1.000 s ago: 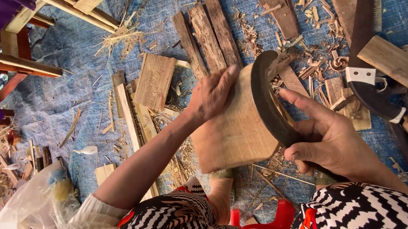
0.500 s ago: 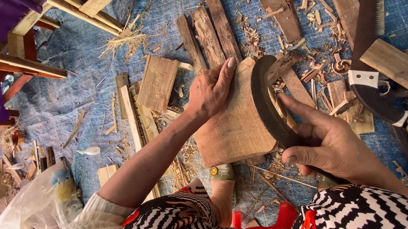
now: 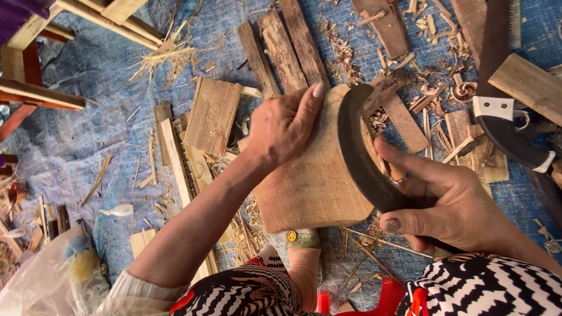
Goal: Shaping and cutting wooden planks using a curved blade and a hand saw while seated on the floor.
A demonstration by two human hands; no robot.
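Blue tarp (image 3: 81, 149) littered with shavings and slats. Left hand (image 3: 283, 128) clamps wood block (image 3: 312, 180) upright at centre; right hand (image 3: 444, 204) grips curved blade (image 3: 355, 150) against its edge. Mid-shaving, likely; next stroke needs block held steady.

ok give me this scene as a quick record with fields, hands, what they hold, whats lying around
left hand: left hand grips the top edge of the pale flat wooden board
right hand: right hand holds the dark curved metal blade against the board's edge
surface: blue woven mat strewn with wood shavings
nearby: brown wooden slats; black-handled hand saw
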